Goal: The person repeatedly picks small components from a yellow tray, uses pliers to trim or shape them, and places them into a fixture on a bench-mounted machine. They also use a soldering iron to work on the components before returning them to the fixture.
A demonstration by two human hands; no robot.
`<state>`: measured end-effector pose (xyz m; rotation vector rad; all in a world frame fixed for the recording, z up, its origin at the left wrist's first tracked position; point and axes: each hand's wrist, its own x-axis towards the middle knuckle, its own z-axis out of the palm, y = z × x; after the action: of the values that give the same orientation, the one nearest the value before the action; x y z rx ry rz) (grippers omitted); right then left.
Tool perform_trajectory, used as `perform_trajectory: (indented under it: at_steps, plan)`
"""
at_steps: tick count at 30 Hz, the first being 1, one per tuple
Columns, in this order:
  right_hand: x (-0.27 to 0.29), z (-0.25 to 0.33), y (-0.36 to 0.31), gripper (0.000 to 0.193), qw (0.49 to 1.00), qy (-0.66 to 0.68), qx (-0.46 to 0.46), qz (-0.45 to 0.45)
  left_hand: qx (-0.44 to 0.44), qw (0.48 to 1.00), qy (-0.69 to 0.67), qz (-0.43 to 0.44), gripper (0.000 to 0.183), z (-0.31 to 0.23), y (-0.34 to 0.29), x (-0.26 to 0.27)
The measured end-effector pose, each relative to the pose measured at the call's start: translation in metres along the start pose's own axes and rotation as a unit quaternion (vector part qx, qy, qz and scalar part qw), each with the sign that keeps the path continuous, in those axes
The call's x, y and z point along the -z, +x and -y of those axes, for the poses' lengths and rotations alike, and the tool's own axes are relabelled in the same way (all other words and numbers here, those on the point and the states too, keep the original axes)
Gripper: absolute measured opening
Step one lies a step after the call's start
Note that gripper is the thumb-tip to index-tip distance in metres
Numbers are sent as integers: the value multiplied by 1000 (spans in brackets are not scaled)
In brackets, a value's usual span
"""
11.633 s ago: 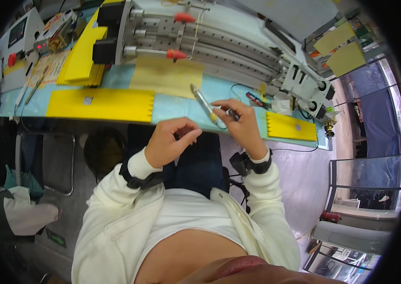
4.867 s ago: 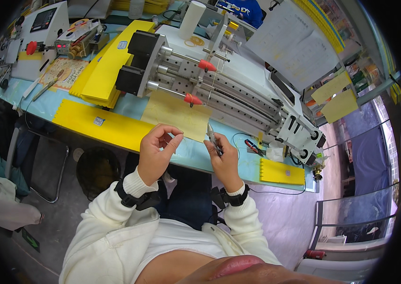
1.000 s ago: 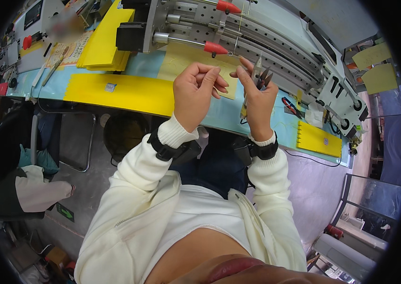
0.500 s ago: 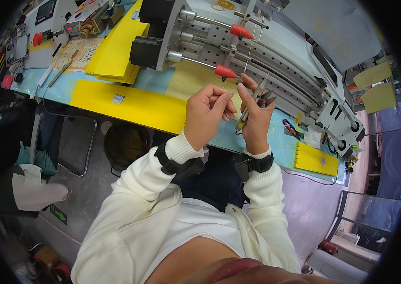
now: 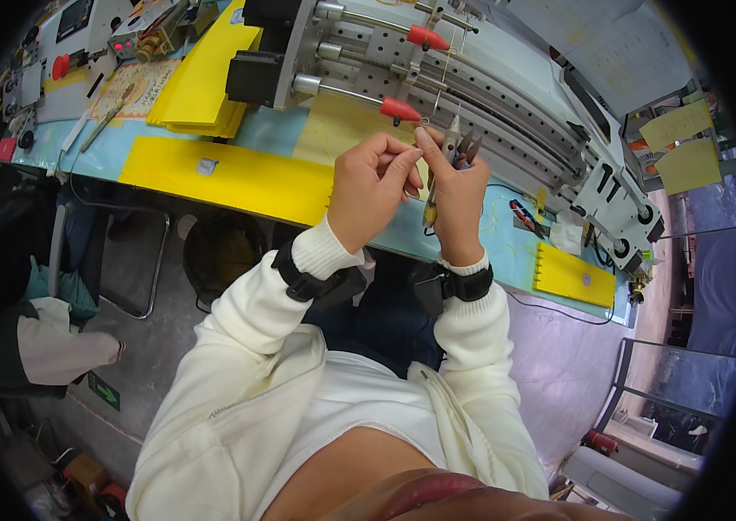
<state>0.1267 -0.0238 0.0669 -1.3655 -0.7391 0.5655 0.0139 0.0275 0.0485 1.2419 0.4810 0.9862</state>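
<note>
Right hand (image 5: pixel 459 195) grip closed around small pliers (image 5: pixel 448 165), long axis near upright, tips up. Left hand (image 5: pixel 369 187) fingertips pinched on something too fine to identify, just left of the pliers, above the tabletop (image 5: pixel 237 178) edge.

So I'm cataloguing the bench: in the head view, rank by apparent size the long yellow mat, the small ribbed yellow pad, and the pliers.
1. long yellow mat
2. small ribbed yellow pad
3. pliers in the right hand, partly hidden and nearer the camera, so this rank is unsure.
</note>
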Motion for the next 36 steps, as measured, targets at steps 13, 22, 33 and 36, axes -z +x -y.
perform_trajectory:
  at_steps: [13, 22, 33, 36]
  plan:
    - [12, -11, -16, 12, 995, 2, -43, 92, -201, 889, 406, -69, 15, -20, 16, -8]
    - [17, -14, -23, 15, 992, 22, -35, 118, -269, 803, 516, -129, 11, -9, 26, -16]
    - [40, 10, -23, 37, 978, -165, 11, 130, -243, 872, 408, -120, 5, -10, 17, -2]
    - [37, 11, -23, 37, 986, -101, -17, 128, -245, 871, 411, -109, 7, -12, 15, 0]
